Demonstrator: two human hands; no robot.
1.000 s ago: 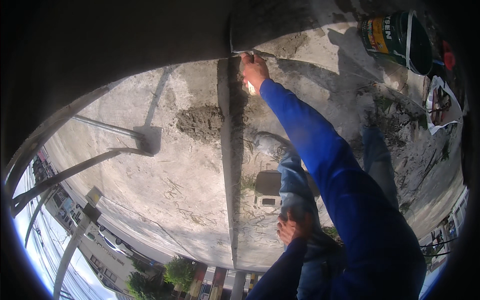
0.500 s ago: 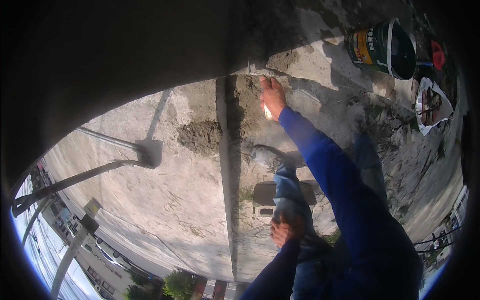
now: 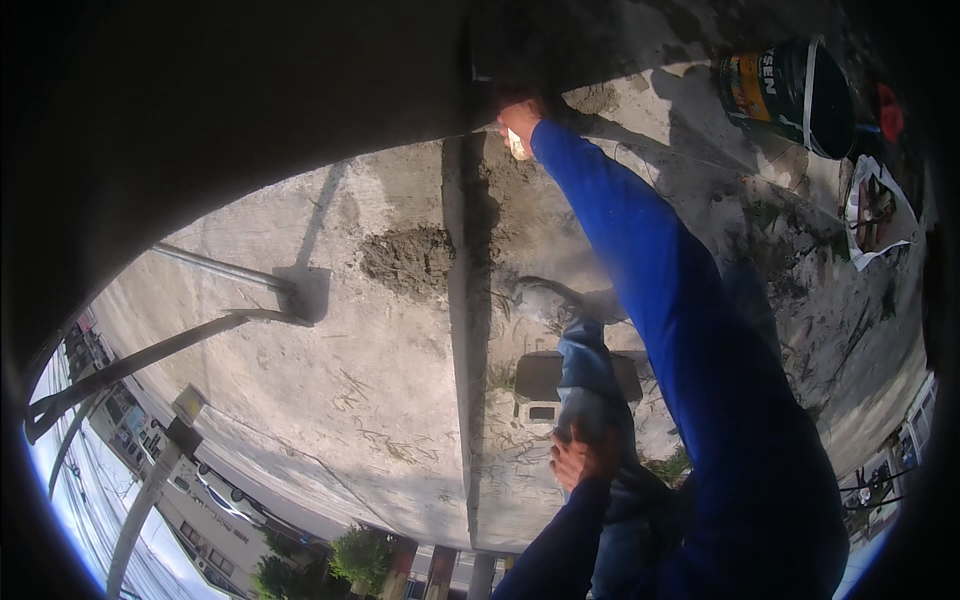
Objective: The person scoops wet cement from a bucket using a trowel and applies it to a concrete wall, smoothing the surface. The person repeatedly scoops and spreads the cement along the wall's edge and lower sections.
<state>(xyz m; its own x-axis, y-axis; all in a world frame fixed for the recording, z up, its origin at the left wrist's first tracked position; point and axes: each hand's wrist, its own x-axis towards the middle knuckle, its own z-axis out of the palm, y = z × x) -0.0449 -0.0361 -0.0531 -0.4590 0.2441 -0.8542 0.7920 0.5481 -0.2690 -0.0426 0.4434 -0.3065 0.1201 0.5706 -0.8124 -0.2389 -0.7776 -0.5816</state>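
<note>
Rough grey-brown mortar mound below-left of the right hand, pale tool handle gripped in that closed hand, far end lost in shadow, left hand below, half open, grasping nothing, on blue denim trouser leg, round dark-green bucket rightward of the right hand

Pale-handled tool in the right grip, with a grey mix heaped nearby.
The tool's whitish handle end shows below the closed fingers, pointing back toward the person; its far part is lost in deep shadow. The mix, lumpy and damp-looking, lies in an uneven mound on the pale concrete floor, to the left of the tool and well apart from it.
</note>
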